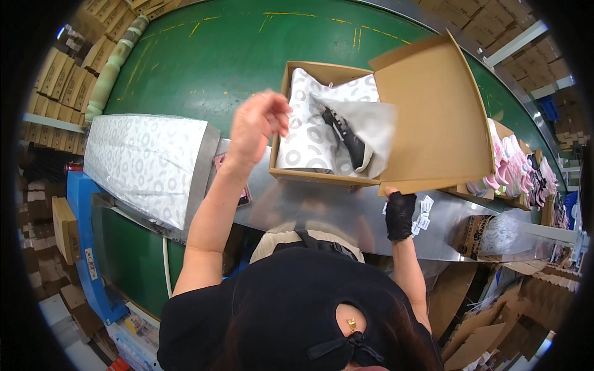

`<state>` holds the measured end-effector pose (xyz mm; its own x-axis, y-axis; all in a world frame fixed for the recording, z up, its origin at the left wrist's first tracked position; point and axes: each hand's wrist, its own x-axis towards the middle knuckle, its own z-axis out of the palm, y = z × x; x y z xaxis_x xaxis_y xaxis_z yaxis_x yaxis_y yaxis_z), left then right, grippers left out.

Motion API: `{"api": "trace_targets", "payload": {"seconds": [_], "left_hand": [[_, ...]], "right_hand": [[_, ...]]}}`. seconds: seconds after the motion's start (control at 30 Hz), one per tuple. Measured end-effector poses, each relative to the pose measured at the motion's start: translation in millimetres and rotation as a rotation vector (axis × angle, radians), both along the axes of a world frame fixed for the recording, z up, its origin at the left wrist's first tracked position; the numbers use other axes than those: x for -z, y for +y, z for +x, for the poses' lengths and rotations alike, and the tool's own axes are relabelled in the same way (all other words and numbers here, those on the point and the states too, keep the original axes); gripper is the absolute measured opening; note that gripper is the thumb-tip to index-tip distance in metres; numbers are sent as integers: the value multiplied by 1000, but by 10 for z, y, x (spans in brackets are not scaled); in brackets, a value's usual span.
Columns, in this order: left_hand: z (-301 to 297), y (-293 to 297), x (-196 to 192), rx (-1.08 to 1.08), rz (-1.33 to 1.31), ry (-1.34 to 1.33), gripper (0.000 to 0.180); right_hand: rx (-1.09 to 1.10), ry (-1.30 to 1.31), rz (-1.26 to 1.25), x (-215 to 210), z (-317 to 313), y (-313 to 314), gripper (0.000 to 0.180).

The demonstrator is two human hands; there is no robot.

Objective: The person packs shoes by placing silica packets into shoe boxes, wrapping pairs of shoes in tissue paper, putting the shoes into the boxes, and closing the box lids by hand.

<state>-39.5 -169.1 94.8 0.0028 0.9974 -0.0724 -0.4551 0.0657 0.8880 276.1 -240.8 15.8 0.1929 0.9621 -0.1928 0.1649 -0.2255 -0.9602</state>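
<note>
- Your right hand (400, 215), in a black glove, rests on the shiny metal table (322, 213) just below the box corner. You cannot tell if its fingers are closed or holding something.
- Small white tags (423, 219) lie right beside that hand, touching the glove. They sit in a little heap, too small to count.
- Your left hand (257, 123) is up in the air at the left side of the box (322, 176). Its fingers pinch the edge of the white paper (312, 133) with grey rings.
- The box is one brown cardboard box, sitting on the table edge, with its lid (433, 114) standing open to the right.
- One black shoe (346, 137) with a white sole lies inside the box, half under the paper. You can see only one shoe.
- It looks like you are folding the wrapping paper around the shoe. The next move likely needs the paper laid flat, so the lid can close.
- One tall pile of the same ringed paper (145, 164) sits to your left.
- A row of pink shoes (510, 164) stands far right, too crowded to count.
- The green belt (216, 62) runs behind it all.
</note>
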Motion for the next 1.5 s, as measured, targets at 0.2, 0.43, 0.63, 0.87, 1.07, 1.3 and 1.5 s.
{"api": "trace_targets", "payload": {"seconds": [0.2, 0.43, 0.63, 0.87, 1.07, 1.3, 1.5], "left_hand": [[823, -32, 743, 458, -530, -33, 34], [1468, 540, 1877, 70, -800, -36, 44], [1375, 118, 961, 73, -384, 26, 54], [911, -387, 203, 158, 89, 129, 52], [795, -586, 108, 178, 113, 162, 48], [820, -600, 330, 147, 60, 90, 48], [1097, -372, 590, -103, -490, -277, 55]], "right_hand": [[178, 729, -86, 71, 18, -162, 33], [207, 856, -94, 146, -128, -408, 40], [224, 925, -113, 227, 62, -548, 40], [246, 935, -149, 216, 266, -694, 46], [215, 959, -150, 243, 306, -751, 44], [180, 956, -162, 194, 326, -762, 48], [260, 847, -153, 343, 375, -810, 48]]}}
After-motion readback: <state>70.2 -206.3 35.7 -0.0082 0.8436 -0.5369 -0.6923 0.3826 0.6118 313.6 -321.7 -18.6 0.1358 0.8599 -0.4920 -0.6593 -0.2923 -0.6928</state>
